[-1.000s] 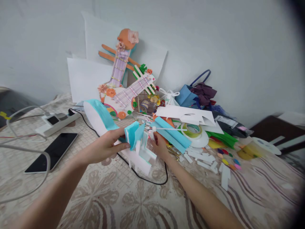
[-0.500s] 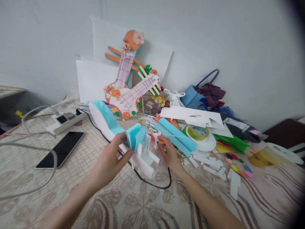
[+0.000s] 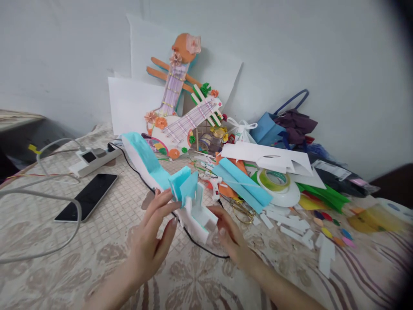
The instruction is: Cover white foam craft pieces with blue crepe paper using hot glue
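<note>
A blue and white foam craft model (image 3: 201, 213) lies across the middle of the tablecloth, with upright white pieces and light-blue flaps at its near end and a long blue-topped strip curving away to the left. My left hand (image 3: 155, 232) is at the flaps with fingers stretched out, fingertips at the blue piece (image 3: 180, 181) and thumb apart. At the near right end, my right hand (image 3: 230, 234) has its fingers curled against the white edge; some of them are hidden. A white and red glue gun (image 3: 215, 187) lies just beyond the right hand.
On the left are a phone (image 3: 87, 197), a power strip (image 3: 97, 161) and looping cables. To the right lie scissors (image 3: 243, 212), blue paper (image 3: 243, 185), a tape roll (image 3: 274, 180) and white scraps (image 3: 295, 224). Decorated guitar-like crafts (image 3: 193, 116) lean at the back.
My right hand has moved from beside the glue gun down to the model's near right end. The left hand has loosened from the blue flap, fingers straightening and thumb dropping away.
</note>
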A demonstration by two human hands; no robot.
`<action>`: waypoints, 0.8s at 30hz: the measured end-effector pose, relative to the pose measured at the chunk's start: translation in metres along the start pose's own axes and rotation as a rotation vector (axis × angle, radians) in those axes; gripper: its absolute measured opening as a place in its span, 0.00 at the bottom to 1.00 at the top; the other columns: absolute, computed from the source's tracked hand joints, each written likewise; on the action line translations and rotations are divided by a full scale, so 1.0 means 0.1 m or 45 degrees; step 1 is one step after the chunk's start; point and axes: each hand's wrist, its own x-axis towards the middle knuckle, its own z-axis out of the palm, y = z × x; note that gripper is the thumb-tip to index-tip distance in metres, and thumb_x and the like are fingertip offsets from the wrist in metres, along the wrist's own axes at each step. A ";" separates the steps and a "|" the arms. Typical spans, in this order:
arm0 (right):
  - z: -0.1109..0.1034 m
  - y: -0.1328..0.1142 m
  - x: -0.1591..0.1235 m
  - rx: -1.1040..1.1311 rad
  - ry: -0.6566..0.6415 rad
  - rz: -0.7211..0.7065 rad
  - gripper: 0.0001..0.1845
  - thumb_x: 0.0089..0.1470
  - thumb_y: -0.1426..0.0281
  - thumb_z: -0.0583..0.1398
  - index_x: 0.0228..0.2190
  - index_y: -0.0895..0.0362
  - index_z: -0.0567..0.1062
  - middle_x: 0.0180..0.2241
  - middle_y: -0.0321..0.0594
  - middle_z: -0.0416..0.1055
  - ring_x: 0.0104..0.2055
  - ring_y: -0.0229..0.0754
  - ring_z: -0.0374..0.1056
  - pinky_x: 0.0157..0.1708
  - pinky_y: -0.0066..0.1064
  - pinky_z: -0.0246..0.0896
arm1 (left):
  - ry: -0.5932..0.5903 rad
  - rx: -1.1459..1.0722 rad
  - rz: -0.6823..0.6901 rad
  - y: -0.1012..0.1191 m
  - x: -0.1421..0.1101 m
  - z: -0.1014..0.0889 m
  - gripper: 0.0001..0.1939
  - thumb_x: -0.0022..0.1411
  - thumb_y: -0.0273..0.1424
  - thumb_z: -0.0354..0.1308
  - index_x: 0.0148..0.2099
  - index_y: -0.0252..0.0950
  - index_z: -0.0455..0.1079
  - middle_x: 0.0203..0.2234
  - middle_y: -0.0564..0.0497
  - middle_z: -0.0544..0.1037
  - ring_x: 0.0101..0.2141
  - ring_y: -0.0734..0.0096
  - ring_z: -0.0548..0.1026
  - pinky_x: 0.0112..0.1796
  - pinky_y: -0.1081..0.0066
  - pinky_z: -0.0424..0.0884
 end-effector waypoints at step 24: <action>0.07 0.02 -0.05 -0.043 0.014 0.049 0.16 0.65 0.55 0.52 0.51 0.42 0.70 0.45 0.38 0.70 0.45 0.44 0.69 0.45 0.31 0.65 | -0.019 0.033 0.049 -0.04 -0.13 0.07 0.25 0.63 0.16 0.51 0.59 0.39 0.64 0.60 0.41 0.68 0.62 0.59 0.66 0.62 0.56 0.63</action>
